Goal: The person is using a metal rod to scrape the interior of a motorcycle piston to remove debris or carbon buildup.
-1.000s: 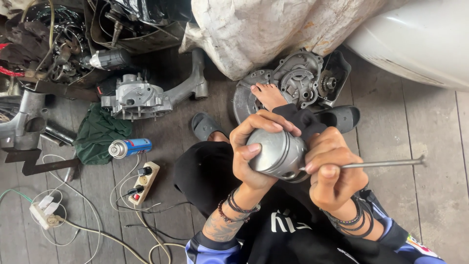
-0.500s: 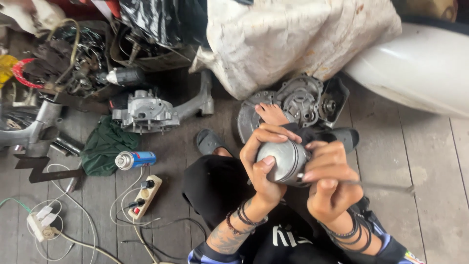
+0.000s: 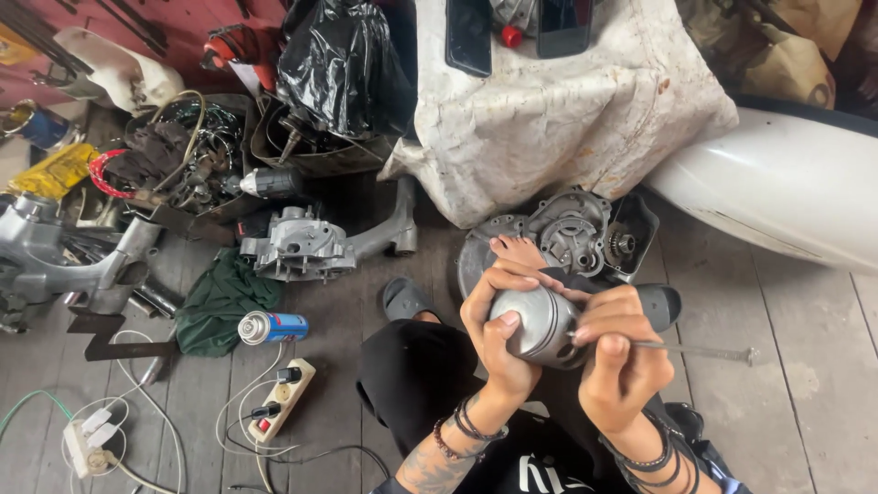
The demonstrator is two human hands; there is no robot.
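Far left of the hands, a spray can and power strip are seen on the floorboards. A metal piston is cupped by the left hand; a thin metal rod is gripped in the right hand, its tip against the piston.

Smooth, dull-grey metal piston (slightly shiny) over rough, weathered wooden floorboards.

Piston between left hand and right hand, engine cover behind, spray can far left.
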